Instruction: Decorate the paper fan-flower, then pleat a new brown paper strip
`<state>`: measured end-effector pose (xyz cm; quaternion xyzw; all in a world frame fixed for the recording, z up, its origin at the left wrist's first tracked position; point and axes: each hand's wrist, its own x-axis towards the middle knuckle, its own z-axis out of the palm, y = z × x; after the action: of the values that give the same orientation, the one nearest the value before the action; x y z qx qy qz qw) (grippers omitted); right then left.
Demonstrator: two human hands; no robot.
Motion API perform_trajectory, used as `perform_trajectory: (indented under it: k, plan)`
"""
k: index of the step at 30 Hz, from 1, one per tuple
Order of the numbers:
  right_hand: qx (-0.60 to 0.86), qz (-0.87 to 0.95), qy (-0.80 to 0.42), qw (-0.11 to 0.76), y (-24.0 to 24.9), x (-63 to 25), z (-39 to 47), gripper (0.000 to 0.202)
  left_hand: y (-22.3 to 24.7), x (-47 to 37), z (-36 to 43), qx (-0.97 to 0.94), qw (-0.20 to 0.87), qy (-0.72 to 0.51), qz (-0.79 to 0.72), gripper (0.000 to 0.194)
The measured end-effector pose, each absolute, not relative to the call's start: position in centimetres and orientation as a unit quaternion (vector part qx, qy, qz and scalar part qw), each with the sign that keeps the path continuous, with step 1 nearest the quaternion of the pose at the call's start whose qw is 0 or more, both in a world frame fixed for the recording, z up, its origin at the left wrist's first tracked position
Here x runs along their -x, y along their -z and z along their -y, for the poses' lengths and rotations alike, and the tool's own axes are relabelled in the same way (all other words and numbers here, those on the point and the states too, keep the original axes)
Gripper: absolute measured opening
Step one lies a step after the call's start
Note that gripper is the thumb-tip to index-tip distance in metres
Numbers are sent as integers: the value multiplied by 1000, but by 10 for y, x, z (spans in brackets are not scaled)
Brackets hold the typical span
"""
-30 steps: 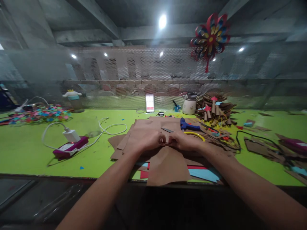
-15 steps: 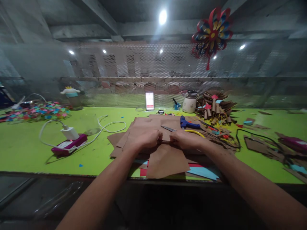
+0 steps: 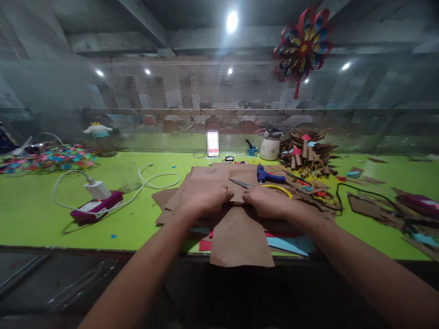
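Observation:
A sheet of brown paper (image 3: 242, 240) lies in front of me, its near end hanging past the table edge. My left hand (image 3: 214, 198) is closed on the sheet's far edge at its left side. At the right side of that same edge, my right hand (image 3: 262, 200) is closed on the paper too. Under both hands is a stack of brown paper (image 3: 202, 180). Scissors (image 3: 240, 183) with a yellow handle lie just beyond my right hand, beside a blue glue gun (image 3: 270, 176). Red and light blue sheets (image 3: 288, 244) stick out beneath the stack.
On the left, a purple power strip (image 3: 98, 208) carries a white charger and cable, with paper stars (image 3: 58, 157) behind. A phone (image 3: 213, 143), a jug (image 3: 270, 145) and rolled brown paper pieces (image 3: 307, 155) stand at the back. Scraps (image 3: 370, 208) lie right.
The brown sheet's near end has come closer to me and now reaches farther past the table edge. Both hands remain at its far edge, nearly unmoved.

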<state>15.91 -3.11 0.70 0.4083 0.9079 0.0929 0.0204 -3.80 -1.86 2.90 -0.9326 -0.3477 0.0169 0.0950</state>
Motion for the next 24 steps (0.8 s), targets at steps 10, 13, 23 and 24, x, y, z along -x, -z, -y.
perform_trajectory:
  k: [10, 13, 23, 24]
  plan:
    - [-420, -897, -141, 0, 4, -153, 30, 17, -13, 37, 6, 927, 98, -13, 362, 15]
    - [-420, -897, -135, -13, 11, -154, 22, 16, -14, 46, -4, 916, 44, 21, 397, 27]
    - [-385, -885, -192, -180, 1, -150, 27, 20, -24, 48, -14, 921, -216, 103, 307, 35]
    - [-388, -880, -202, -185, 1, -151, 26, 18, -25, 47, -12, 920, -228, 104, 301, 35]
